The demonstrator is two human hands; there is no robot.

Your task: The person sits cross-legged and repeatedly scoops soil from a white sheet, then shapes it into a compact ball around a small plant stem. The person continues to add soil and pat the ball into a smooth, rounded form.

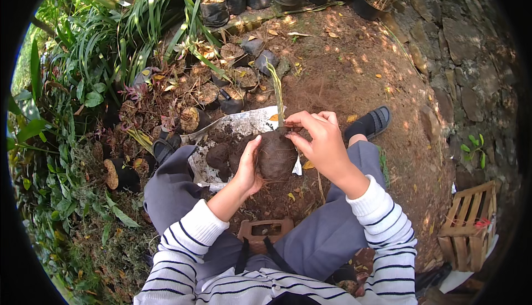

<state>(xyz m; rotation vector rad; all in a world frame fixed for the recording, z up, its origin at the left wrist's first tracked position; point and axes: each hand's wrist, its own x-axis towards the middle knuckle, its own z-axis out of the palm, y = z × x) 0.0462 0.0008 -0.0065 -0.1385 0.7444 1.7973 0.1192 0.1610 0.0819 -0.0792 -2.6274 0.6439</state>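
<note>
Between my hands is a dark brown root ball point(276, 158), rounded and wrapped with fine roots, with a tall striped yellow-green leaf point(278, 91) rising from its top. My left hand point(248, 169) cups its left side, thumb pointing up along it. At the top right of the ball, my right hand point(317, 136) has thumb and fingers pinched close to the base of the leaf; whatever is in the pinch is too small to make out. Below lies a white sheet point(244, 121) strewn with loose soil, with a dark soil clump point(218, 156) on it.
A brown plastic stool point(265, 229) stands between my legs. Several black nursery bags point(214, 10) line the back, and dense leafy plants point(72, 105) fill the left. A stone wall point(463, 44) runs along the right, near a wooden crate point(469, 224). My sandaled feet point(370, 123) flank the sheet.
</note>
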